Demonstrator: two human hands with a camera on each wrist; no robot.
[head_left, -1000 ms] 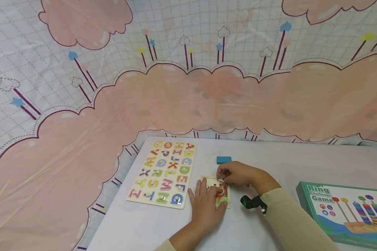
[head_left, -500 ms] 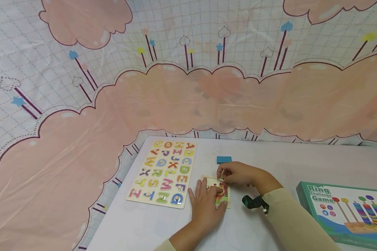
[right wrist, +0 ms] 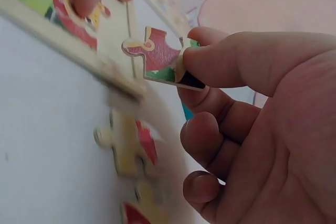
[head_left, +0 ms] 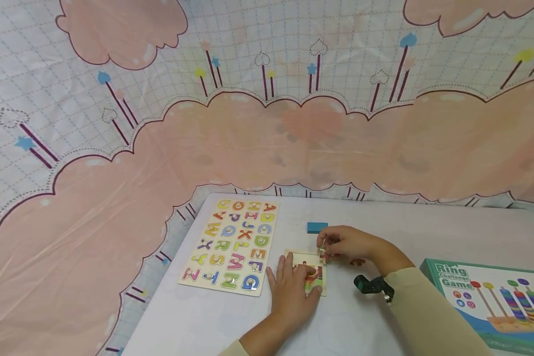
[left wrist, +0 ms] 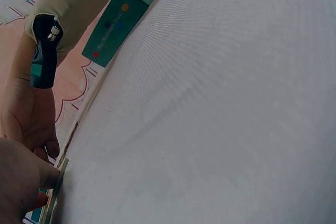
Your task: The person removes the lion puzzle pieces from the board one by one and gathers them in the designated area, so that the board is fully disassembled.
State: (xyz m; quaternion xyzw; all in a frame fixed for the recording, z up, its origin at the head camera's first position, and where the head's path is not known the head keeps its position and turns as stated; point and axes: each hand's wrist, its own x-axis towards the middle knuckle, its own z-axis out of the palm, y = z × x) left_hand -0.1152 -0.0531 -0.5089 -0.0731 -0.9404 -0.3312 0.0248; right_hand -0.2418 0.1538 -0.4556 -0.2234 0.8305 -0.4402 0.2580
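My left hand (head_left: 291, 291) lies spread over a small wooden jigsaw tray (right wrist: 116, 31), its fingers resting on the picture pieces inside. In the right wrist view, part of the tray bed shows bare pale wood. My right hand (head_left: 353, 243) pinches a jigsaw piece (right wrist: 161, 55) with red, green and black print between thumb and fingers, held just off the tray's right edge. Below it on the table, a loose jigsaw piece (right wrist: 126, 145) lies beside another piece (right wrist: 149, 208), both partly cut off or blurred.
An alphabet peg board (head_left: 222, 262) lies left of the tray. Behind the tray sits a small blue block (head_left: 317, 227). A green Ring Challenge Game box (head_left: 480, 301) stands on the white table at the right. A patterned cloth (head_left: 267, 138) hangs behind the table.
My right hand has moved a little to the right, from above the tray's upper right corner to beside its edge, with the jigsaw piece in its fingers. The left hand stays put.
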